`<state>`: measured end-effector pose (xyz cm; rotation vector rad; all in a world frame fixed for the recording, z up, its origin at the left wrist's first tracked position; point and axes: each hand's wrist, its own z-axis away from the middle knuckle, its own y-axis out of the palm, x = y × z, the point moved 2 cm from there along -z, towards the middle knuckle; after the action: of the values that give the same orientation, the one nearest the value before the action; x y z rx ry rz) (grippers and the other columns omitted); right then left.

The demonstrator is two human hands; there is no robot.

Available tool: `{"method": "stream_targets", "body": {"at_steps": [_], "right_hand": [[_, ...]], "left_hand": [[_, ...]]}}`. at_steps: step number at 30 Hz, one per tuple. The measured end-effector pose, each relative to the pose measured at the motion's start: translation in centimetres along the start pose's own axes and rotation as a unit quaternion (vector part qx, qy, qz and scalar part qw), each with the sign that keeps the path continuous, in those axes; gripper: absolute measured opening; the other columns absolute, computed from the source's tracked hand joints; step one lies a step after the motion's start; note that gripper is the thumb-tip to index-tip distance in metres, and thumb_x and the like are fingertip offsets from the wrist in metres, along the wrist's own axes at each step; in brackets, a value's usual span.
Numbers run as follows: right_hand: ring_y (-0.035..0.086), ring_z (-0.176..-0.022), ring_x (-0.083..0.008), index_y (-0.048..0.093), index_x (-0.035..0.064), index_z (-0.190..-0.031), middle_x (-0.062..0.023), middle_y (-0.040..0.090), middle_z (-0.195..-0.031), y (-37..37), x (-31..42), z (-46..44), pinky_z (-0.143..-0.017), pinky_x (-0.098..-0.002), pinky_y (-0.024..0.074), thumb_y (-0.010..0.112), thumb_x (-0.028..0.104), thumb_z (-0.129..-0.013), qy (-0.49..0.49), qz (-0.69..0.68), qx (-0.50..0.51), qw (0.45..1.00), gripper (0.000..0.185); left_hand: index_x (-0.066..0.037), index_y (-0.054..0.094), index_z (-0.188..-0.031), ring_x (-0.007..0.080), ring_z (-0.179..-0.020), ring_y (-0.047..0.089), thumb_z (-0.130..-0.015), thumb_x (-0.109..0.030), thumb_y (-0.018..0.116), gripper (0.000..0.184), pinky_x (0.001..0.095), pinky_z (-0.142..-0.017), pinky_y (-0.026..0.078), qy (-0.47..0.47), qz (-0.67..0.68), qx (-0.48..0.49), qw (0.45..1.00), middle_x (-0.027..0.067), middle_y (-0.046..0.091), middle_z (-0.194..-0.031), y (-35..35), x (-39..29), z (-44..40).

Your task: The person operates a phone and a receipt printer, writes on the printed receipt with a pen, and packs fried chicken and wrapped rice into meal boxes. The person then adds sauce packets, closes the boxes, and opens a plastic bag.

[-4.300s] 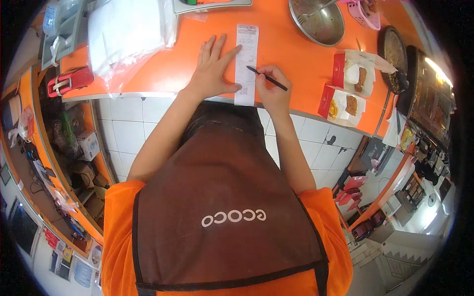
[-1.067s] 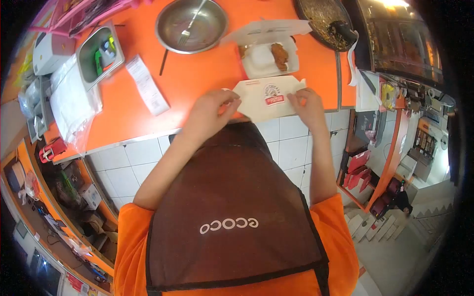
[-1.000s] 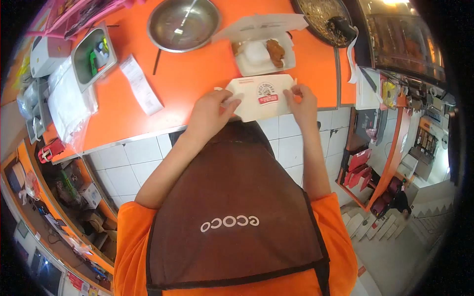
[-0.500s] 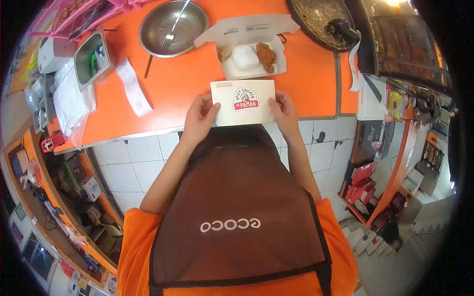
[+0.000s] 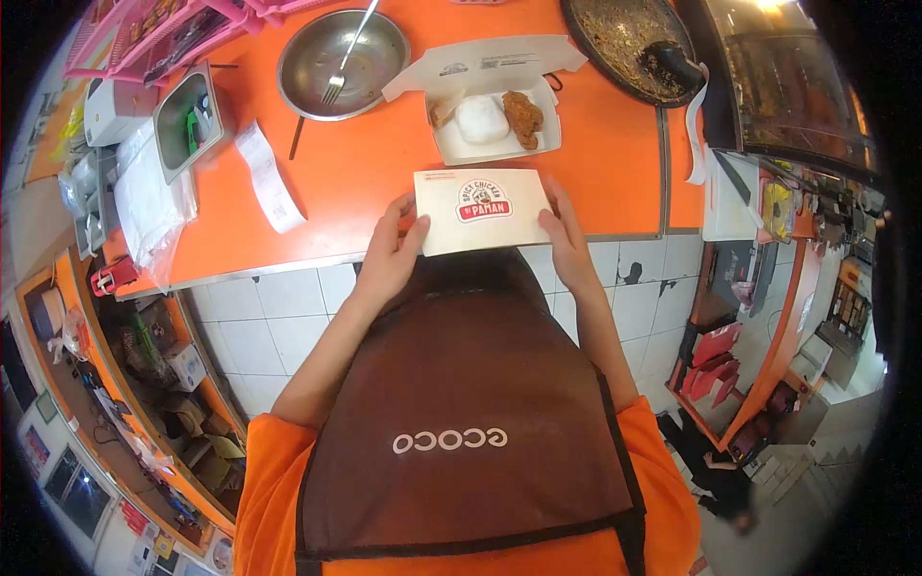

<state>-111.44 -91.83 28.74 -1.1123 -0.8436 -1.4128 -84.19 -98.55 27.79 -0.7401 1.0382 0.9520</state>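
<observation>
Between my two hands is a closed cream cardboard food box (image 5: pixel 461 236) with a "Spicy Chicken" logo on top. My left hand (image 5: pixel 394 247) grips its left end, thumb at the near corner. At the other end my right hand (image 5: pixel 567 238) is closed on the box, with some fingers hidden behind it. Just beyond, an open food box (image 5: pixel 550 139) stands on the orange counter, its lid raised at the back. Inside it lie a white wrapped mound (image 5: pixel 481 120), a piece of fried chicken (image 5: pixel 522 119) and a smaller brownish item at the left.
A steel bowl (image 5: pixel 384 60) with a fork stands at the back left. A paper receipt (image 5: pixel 270 182), plastic bags (image 5: pixel 158 206) and a metal container (image 5: pixel 165 120) lie leftward. A stone mortar (image 5: pixel 615 48) is at the back right. A person in dark clothes (image 5: pixel 720 480) is at the lower right.
The box in my hands has come slightly nearer and tilted, its right end lower. The view has shifted a little. A person in dark clothes shows more at the lower right.
</observation>
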Motion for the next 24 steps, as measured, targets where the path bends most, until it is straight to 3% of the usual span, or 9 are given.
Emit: {"method": "stream_targets", "body": {"at_steps": [2, 5, 11, 14, 17, 20, 23, 24], "right_hand": [[0.032, -0.152, -0.0285, 0.025, -0.006, -0.158, -0.0205, 0.035, -0.162, 0.2, -0.2, 0.5, -0.123, -0.0375, 0.0228, 0.043, 0.013, -0.105, -0.016, 0.029, -0.01, 0.999, 0.06], [0.023, -0.156, -0.0286, 0.021, -0.0067, -0.16, -0.0216, 0.026, -0.167, 1.1, 1.3, 1.1, -0.126, -0.0373, 0.0168, 0.042, 0.013, -0.105, 0.017, -0.054, -0.009, 0.998, 0.061], [0.021, -0.156, -0.0268, 0.019, -0.0075, -0.16, -0.0206, 0.023, -0.168, 0.7, -0.2, 0.6, -0.126, -0.0355, 0.0155, 0.039, 0.012, -0.104, 0.011, -0.003, 0.018, 1.0, 0.063], [0.027, -0.153, -0.0277, 0.022, -0.0088, -0.159, -0.0202, 0.031, -0.164, 0.9, -0.5, 0.6, -0.125, -0.0363, 0.0178, 0.042, 0.015, -0.103, 0.008, -0.04, 0.006, 0.999, 0.064], [0.044, -0.143, -0.0281, 0.03, -0.0069, -0.156, -0.0192, 0.04, -0.157, 0.3, -0.7, 0.6, -0.118, -0.0365, 0.034, 0.052, 0.015, -0.101, 0.082, -0.096, -0.026, 0.992, 0.064], [0.058, -0.128, -0.0246, 0.039, -0.0038, -0.153, -0.0168, 0.048, -0.15, 0.6, -1.8, 0.0, -0.103, -0.0339, 0.0482, 0.061, 0.012, -0.097, 0.004, -0.063, -0.019, 0.998, 0.062], [0.062, -0.119, -0.0205, 0.043, -0.0016, -0.151, -0.0154, 0.051, -0.148, 0.6, -1.0, 0.2, -0.092, -0.0304, 0.0527, 0.064, 0.008, -0.097, 0.016, 0.056, -0.056, 0.997, 0.059], [0.061, -0.12, -0.0202, 0.042, -0.0019, -0.152, -0.015, 0.051, -0.147, 0.7, -1.3, -0.1, -0.094, -0.0308, 0.0518, 0.064, 0.008, -0.097, 0.021, 0.012, -0.053, 0.998, 0.06]], "left_hand": [[0.008, 0.04, -0.148, 0.0231, -0.114, 0.062, -0.107, -0.02, 0.052, 0.051, 0.034, -0.093, 0.052, 0.026, 0.006, 0.012, 1.0, 0.0218, 0.058, -0.138, 0.2, 0.4, 0.1], [0.008, 0.037, -0.15, 0.028, -0.118, 0.06, -0.107, -0.018, 0.049, 0.052, 0.0381, -0.099, 0.049, 0.061, -0.05, 0.02, 0.997, 0.0248, 0.057, -0.137, 0.1, 0.2, 0.1], [0.006, 0.037, -0.152, 0.0366, -0.128, 0.051, -0.107, -0.018, 0.047, 0.051, 0.0442, -0.11, 0.039, 0.089, -0.147, 0.011, 0.985, 0.0264, 0.054, -0.138, 0.1, 0.7, 0.1], [0.005, 0.037, -0.153, 0.0372, -0.13, 0.049, -0.107, -0.018, 0.046, 0.052, 0.0445, -0.111, 0.037, 0.093, -0.146, 0.02, 0.985, 0.0255, 0.053, -0.139, 0.0, 1.5, -0.1], [0.006, 0.036, -0.153, 0.0376, -0.131, 0.05, -0.107, -0.016, 0.045, 0.052, 0.0444, -0.113, 0.036, 0.09, -0.149, 0.019, 0.985, 0.0263, 0.053, -0.14, 0.1, 1.1, 0.0], [0.008, 0.036, -0.152, 0.0386, -0.131, 0.051, -0.107, -0.015, 0.043, 0.051, 0.0445, -0.113, 0.036, 0.113, -0.102, 0.023, 0.988, 0.0281, 0.054, -0.14, 0.6, 0.0, -0.1], [0.01, 0.036, -0.15, 0.0397, -0.132, 0.053, -0.107, -0.013, 0.041, 0.05, 0.0446, -0.113, 0.037, 0.127, -0.109, 0.029, 0.986, 0.0294, 0.056, -0.139, 0.5, -1.8, 0.0], [0.011, 0.036, -0.15, 0.0401, -0.132, 0.053, -0.106, -0.013, 0.04, 0.05, 0.0446, -0.113, 0.037, 0.127, -0.123, 0.031, 0.984, 0.0298, 0.056, -0.139, 0.5, -2.2, 0.0]]}}
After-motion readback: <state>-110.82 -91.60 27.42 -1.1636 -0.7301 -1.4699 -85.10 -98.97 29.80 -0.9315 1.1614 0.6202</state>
